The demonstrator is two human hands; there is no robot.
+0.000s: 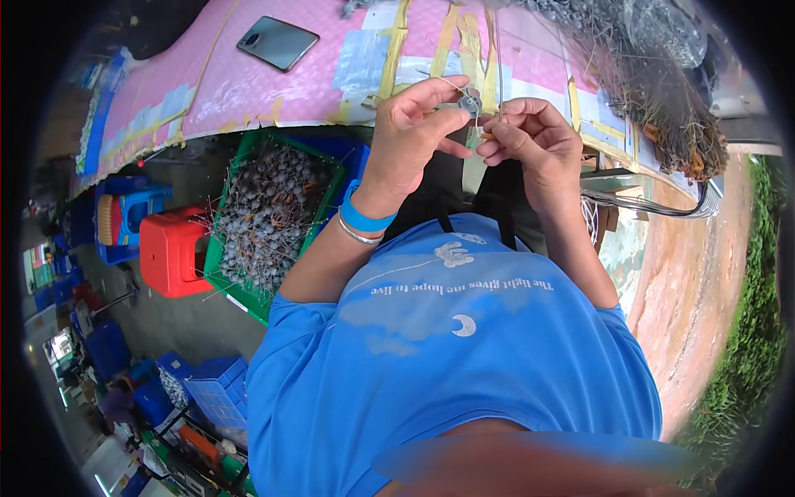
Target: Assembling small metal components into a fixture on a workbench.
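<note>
Both my hands are raised close together over the near edge of the table (224, 93), which is covered in pink and patched with tape. My left hand (404, 137) pinches a small grey round piece with wire (470, 103) between thumb and fingers. A blue band and a silver bangle circle that wrist. Just to the right, my right hand (537, 147) is closed, thumb against fingertips, on a thin wire stem (499, 66) that runs up over the table. The two hands' fingertips nearly meet. What exactly joins the piece and the stem is too small to tell.
A phone (279, 43) lies at the table's far left. Dried stems (662, 116) and clear plastic (662, 33) are heaped at the right. Below the table stand a green crate (258, 311) of grey balls on wires, a red stool (166, 253) and blue crates (217, 388).
</note>
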